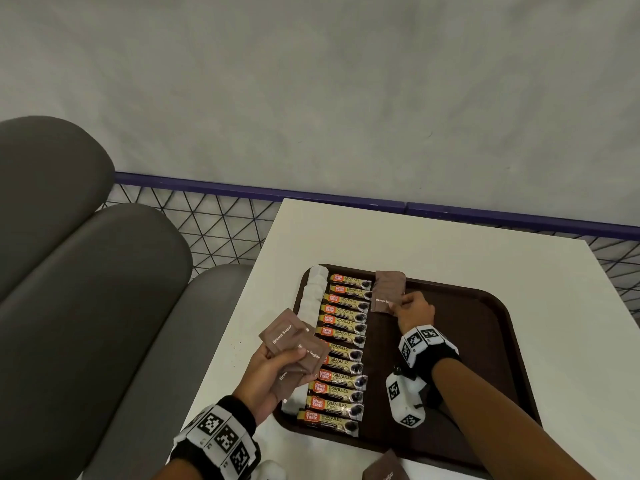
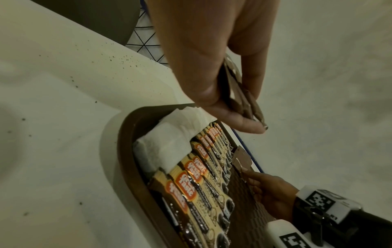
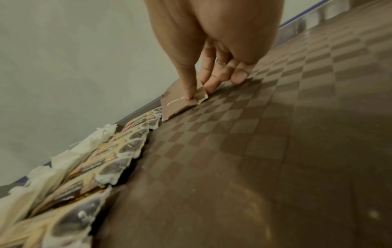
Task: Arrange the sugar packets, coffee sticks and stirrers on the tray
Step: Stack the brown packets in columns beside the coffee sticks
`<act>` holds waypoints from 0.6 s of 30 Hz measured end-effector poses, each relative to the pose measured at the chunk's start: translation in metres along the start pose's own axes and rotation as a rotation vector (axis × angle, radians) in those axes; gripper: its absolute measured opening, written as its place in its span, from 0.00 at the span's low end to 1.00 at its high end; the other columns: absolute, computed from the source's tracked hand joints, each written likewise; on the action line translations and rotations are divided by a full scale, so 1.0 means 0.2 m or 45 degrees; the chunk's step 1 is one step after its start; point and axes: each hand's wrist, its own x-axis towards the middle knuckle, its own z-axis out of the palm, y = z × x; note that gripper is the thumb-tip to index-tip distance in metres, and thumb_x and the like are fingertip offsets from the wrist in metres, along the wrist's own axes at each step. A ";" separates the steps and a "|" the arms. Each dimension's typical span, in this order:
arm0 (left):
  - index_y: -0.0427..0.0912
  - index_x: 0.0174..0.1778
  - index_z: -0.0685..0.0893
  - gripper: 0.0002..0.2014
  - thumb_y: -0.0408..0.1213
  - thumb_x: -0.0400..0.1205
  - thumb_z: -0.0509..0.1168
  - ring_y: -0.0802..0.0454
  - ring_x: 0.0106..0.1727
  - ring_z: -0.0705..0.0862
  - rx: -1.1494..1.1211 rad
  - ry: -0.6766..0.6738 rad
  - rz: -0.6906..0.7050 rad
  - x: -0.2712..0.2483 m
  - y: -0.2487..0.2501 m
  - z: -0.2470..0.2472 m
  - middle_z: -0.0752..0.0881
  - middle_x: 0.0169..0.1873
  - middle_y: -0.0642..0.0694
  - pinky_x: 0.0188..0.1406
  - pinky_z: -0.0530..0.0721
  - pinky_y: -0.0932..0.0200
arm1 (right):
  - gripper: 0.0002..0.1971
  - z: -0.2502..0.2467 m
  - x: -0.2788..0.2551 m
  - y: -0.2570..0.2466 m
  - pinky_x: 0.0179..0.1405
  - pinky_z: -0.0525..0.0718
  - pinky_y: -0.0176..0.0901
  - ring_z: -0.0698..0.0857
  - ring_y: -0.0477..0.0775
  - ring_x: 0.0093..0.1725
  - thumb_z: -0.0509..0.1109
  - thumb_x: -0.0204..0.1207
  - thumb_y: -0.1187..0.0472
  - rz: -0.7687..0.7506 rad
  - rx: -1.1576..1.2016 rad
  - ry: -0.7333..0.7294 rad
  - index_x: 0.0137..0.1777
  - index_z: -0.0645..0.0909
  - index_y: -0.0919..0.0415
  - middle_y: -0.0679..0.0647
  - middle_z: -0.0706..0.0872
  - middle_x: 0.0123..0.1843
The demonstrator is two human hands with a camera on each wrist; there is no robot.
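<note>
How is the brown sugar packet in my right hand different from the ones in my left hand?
The right hand pinches a single brown sugar packet, set down on the tray beside the coffee sticks. The left hand grips several fanned packets, held in the air. All are brown, labelled Brown Sugar.

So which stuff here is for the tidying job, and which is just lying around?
For the job:
tray
coffee sticks
white packets
brown sugar packets in left hand
brown sugar packet under right hand

Just there:
table
grey seat
wire fence

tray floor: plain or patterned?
Patterned: the dark brown tray has a checkered weave texture, clearest in the right wrist view.
</note>
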 end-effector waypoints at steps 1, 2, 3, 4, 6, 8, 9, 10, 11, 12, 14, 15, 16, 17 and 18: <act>0.39 0.60 0.81 0.16 0.23 0.78 0.63 0.42 0.48 0.89 0.011 -0.001 0.009 0.00 0.00 0.00 0.90 0.50 0.36 0.42 0.89 0.48 | 0.12 0.00 0.00 0.00 0.55 0.74 0.49 0.72 0.63 0.62 0.73 0.72 0.60 -0.005 -0.002 0.008 0.49 0.77 0.64 0.64 0.84 0.50; 0.39 0.60 0.81 0.16 0.23 0.77 0.64 0.42 0.48 0.89 0.021 -0.006 0.018 0.00 0.00 0.00 0.89 0.51 0.36 0.42 0.89 0.48 | 0.14 0.00 -0.01 0.00 0.56 0.74 0.50 0.73 0.64 0.61 0.74 0.72 0.59 -0.008 -0.004 0.016 0.51 0.77 0.66 0.65 0.84 0.52; 0.39 0.60 0.81 0.16 0.23 0.77 0.64 0.41 0.49 0.89 0.029 -0.012 0.028 -0.01 0.00 0.01 0.89 0.52 0.36 0.42 0.89 0.49 | 0.16 -0.01 -0.01 0.00 0.56 0.74 0.51 0.74 0.65 0.62 0.73 0.72 0.57 -0.011 -0.013 0.025 0.53 0.76 0.67 0.65 0.83 0.53; 0.40 0.61 0.81 0.16 0.24 0.77 0.64 0.42 0.49 0.89 0.038 -0.015 0.039 -0.01 0.00 0.01 0.89 0.52 0.36 0.43 0.90 0.49 | 0.17 -0.01 -0.01 0.00 0.56 0.74 0.51 0.74 0.66 0.62 0.73 0.73 0.56 -0.019 -0.028 0.036 0.54 0.76 0.68 0.65 0.83 0.54; 0.40 0.62 0.80 0.17 0.25 0.77 0.65 0.42 0.50 0.89 0.055 -0.014 0.067 -0.01 -0.01 0.01 0.88 0.54 0.36 0.43 0.89 0.49 | 0.18 -0.02 -0.03 0.00 0.56 0.73 0.51 0.74 0.67 0.61 0.71 0.74 0.55 -0.044 -0.048 0.055 0.55 0.75 0.69 0.66 0.82 0.56; 0.40 0.64 0.79 0.19 0.27 0.77 0.66 0.42 0.50 0.89 0.064 -0.006 0.092 -0.02 -0.01 0.02 0.88 0.55 0.35 0.42 0.89 0.50 | 0.16 -0.03 -0.08 -0.01 0.57 0.73 0.51 0.74 0.66 0.61 0.69 0.76 0.56 -0.089 -0.020 0.054 0.55 0.75 0.69 0.66 0.81 0.56; 0.40 0.65 0.79 0.19 0.27 0.78 0.66 0.43 0.49 0.89 0.065 0.001 0.105 -0.02 -0.01 0.02 0.88 0.54 0.35 0.41 0.89 0.51 | 0.15 -0.03 -0.11 -0.03 0.57 0.73 0.51 0.74 0.65 0.61 0.68 0.77 0.57 -0.129 0.000 0.032 0.55 0.75 0.68 0.65 0.81 0.55; 0.40 0.65 0.78 0.19 0.27 0.78 0.66 0.44 0.47 0.89 0.068 0.007 0.117 -0.02 -0.02 0.03 0.88 0.54 0.35 0.40 0.88 0.52 | 0.13 -0.04 -0.15 -0.04 0.58 0.74 0.51 0.75 0.63 0.61 0.67 0.78 0.57 -0.178 0.035 -0.013 0.55 0.75 0.68 0.64 0.81 0.55; 0.39 0.66 0.78 0.19 0.28 0.78 0.66 0.45 0.46 0.89 0.073 0.008 0.128 -0.03 -0.02 0.03 0.88 0.53 0.36 0.38 0.88 0.53 | 0.12 -0.04 -0.21 -0.06 0.59 0.74 0.49 0.76 0.60 0.61 0.66 0.78 0.57 -0.217 0.089 -0.095 0.55 0.75 0.66 0.61 0.81 0.54; 0.40 0.66 0.78 0.19 0.28 0.78 0.66 0.46 0.45 0.89 0.079 0.006 0.137 -0.03 -0.03 0.04 0.89 0.52 0.37 0.38 0.87 0.54 | 0.12 -0.05 -0.26 -0.08 0.57 0.76 0.47 0.77 0.56 0.59 0.65 0.79 0.56 -0.250 0.160 -0.204 0.55 0.75 0.64 0.57 0.81 0.53; 0.39 0.66 0.78 0.19 0.28 0.78 0.66 0.47 0.43 0.89 0.084 0.008 0.150 -0.03 -0.04 0.06 0.89 0.51 0.37 0.36 0.87 0.55 | 0.10 -0.07 -0.40 -0.13 0.52 0.75 0.38 0.79 0.48 0.54 0.64 0.79 0.54 -0.290 0.279 -0.482 0.54 0.76 0.60 0.49 0.81 0.50; 0.39 0.66 0.78 0.19 0.28 0.78 0.66 0.47 0.43 0.89 0.086 0.011 0.155 -0.04 -0.04 0.07 0.89 0.51 0.37 0.35 0.87 0.55 | 0.09 -0.07 -0.46 -0.14 0.49 0.75 0.35 0.79 0.47 0.52 0.64 0.79 0.53 -0.322 0.308 -0.608 0.52 0.76 0.58 0.46 0.81 0.49; 0.38 0.66 0.78 0.19 0.28 0.78 0.66 0.46 0.43 0.89 0.083 0.014 0.160 -0.04 -0.04 0.08 0.88 0.52 0.36 0.35 0.87 0.56 | 0.08 -0.07 -0.50 -0.15 0.48 0.75 0.34 0.79 0.45 0.51 0.65 0.78 0.51 -0.356 0.320 -0.710 0.49 0.76 0.55 0.45 0.80 0.47; 0.38 0.66 0.77 0.19 0.27 0.78 0.66 0.46 0.43 0.88 0.079 0.015 0.166 -0.04 -0.05 0.09 0.88 0.52 0.35 0.35 0.87 0.56 | 0.08 -0.07 -0.54 -0.15 0.48 0.75 0.34 0.79 0.44 0.49 0.65 0.78 0.50 -0.385 0.324 -0.787 0.47 0.76 0.54 0.44 0.80 0.46; 0.38 0.67 0.77 0.19 0.27 0.78 0.66 0.46 0.43 0.88 0.077 0.014 0.171 -0.05 -0.05 0.10 0.88 0.51 0.35 0.34 0.87 0.56 | 0.08 -0.07 -0.57 -0.16 0.47 0.75 0.33 0.79 0.43 0.46 0.66 0.77 0.50 -0.408 0.319 -0.841 0.46 0.76 0.53 0.44 0.80 0.44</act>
